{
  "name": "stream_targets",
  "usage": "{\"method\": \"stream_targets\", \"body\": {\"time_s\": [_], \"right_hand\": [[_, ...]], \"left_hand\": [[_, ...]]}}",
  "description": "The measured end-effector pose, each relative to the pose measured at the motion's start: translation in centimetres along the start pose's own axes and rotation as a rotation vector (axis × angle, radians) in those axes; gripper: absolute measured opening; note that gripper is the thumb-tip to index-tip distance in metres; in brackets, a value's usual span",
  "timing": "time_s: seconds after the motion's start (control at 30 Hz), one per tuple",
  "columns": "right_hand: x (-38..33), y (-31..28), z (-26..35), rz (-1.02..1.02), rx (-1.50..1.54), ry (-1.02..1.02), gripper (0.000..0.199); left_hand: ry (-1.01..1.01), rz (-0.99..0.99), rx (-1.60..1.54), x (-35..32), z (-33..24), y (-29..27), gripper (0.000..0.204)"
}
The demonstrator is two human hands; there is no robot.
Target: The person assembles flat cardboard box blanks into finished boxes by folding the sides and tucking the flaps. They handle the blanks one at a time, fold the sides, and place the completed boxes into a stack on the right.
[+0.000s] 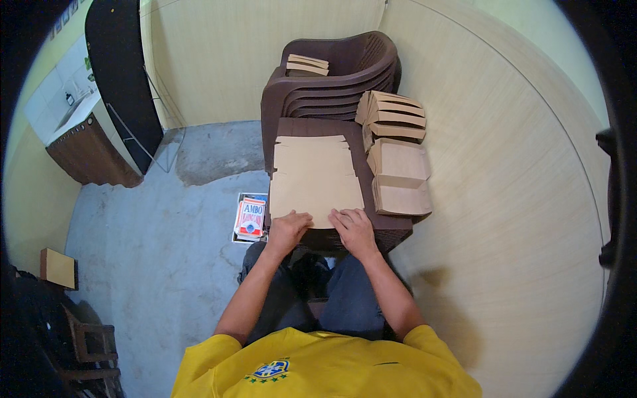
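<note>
Head view showed left hand (pixel 286 229) and right hand (pixel 353 229) pressed flat on cardboard (pixel 315 179); a shove might topple nearby boxes (pixel 398 176).

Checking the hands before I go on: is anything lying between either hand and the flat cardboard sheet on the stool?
Nothing visible does. The left hand and the right hand both rest directly on the near edge of the flat cardboard sheet. The folded boxes sit to the right of the sheet, clear of both hands.

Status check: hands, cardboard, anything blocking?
Left hand and right hand flat on near edge of flat cardboard sheet. Folded boxes stacked right. Nothing blocking.
</note>
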State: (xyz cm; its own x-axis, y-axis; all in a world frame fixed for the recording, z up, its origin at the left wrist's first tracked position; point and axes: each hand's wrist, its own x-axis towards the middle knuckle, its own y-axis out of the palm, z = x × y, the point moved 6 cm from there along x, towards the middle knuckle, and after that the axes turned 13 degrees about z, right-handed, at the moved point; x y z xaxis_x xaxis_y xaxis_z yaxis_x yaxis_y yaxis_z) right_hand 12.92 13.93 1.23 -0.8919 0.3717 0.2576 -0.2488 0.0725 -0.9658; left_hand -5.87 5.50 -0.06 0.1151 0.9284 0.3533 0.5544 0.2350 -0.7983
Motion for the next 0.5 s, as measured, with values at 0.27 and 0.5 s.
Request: {"method": "stream_targets", "body": {"time_s": [0.27,0.5], "right_hand": [[1.2,-0.4,-1.5,0.023,0.076,0.033,0.039],[2.1,-0.4,-1.2,0.06,0.109,0.166,0.032]], "left_hand": [[-0.088,0.089,0.014,1.1,0.4,-1.7,0.035],[-0.13,0.083,0.233,1.2,-0.4,-1.6,0.029]]}}
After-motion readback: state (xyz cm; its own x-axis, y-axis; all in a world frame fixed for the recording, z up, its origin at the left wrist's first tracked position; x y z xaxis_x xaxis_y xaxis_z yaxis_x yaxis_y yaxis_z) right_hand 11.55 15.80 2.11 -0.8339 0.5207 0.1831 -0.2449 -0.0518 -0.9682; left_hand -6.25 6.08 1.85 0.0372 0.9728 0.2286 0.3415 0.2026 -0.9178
